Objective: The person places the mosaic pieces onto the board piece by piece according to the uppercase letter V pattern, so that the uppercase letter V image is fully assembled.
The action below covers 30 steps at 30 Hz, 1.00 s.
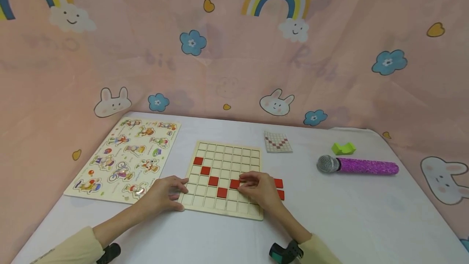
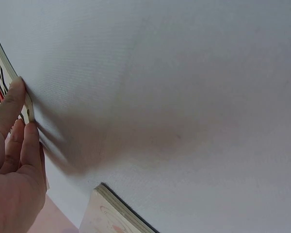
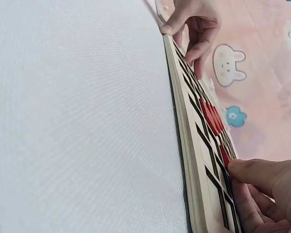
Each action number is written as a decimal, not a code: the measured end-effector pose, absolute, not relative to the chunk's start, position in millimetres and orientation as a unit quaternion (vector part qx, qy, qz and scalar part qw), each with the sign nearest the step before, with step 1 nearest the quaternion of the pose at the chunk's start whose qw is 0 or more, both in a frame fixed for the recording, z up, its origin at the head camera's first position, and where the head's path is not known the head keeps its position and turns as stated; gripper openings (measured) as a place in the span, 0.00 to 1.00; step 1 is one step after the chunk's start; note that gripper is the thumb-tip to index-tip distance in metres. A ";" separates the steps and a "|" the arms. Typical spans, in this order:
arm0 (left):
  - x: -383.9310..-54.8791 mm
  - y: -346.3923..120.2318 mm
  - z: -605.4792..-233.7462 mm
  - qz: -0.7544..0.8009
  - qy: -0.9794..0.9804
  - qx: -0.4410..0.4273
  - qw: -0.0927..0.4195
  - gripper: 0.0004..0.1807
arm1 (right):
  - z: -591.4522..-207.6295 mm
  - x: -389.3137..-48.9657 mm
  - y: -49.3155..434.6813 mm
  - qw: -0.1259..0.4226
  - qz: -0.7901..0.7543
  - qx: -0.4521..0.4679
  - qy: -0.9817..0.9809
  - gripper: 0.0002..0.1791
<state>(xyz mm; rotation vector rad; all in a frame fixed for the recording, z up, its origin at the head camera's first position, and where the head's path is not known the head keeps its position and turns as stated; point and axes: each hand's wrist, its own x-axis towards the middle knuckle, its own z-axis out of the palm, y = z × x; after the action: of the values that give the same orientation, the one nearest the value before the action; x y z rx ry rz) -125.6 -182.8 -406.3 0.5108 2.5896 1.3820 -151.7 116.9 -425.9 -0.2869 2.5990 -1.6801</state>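
A wooden grid board (image 1: 227, 207) lies on the table, with several red square tiles (image 1: 213, 181) set in its cells in a slanting line that turns upward. My left hand (image 1: 163, 194) holds the board's left edge near the front corner, thumb and fingers bent against it, as the left wrist view also shows. Over the board's right half, my right hand (image 1: 261, 190) pinches a red tile (image 1: 235, 184) between thumb and fingertips; its right side is partly hidden. Two more red tiles (image 1: 279, 183) lie just beyond the board's right edge, partly behind the right hand.
A picture puzzle board (image 1: 124, 162) lies to the left. Behind the grid board's right corner sits a small pattern card (image 1: 277, 142). Farther right are a purple microphone (image 1: 366, 166) and a lime-green curved block (image 1: 343, 148). A pink printed cloth (image 1: 227, 72) hangs behind the table.
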 end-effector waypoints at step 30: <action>-127.4 -182.4 -406.6 0.454 0.871 0.170 0.080 0.20 | -413.9 -148.9 144.2 0.030 -0.591 -0.076 0.802 0.18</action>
<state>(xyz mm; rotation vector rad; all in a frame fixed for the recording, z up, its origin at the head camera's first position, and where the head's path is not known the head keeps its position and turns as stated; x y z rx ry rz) -127.4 -182.4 -406.6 0.5078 2.6054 1.3587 -148.9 144.2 -413.9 -0.2331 2.4737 -1.8233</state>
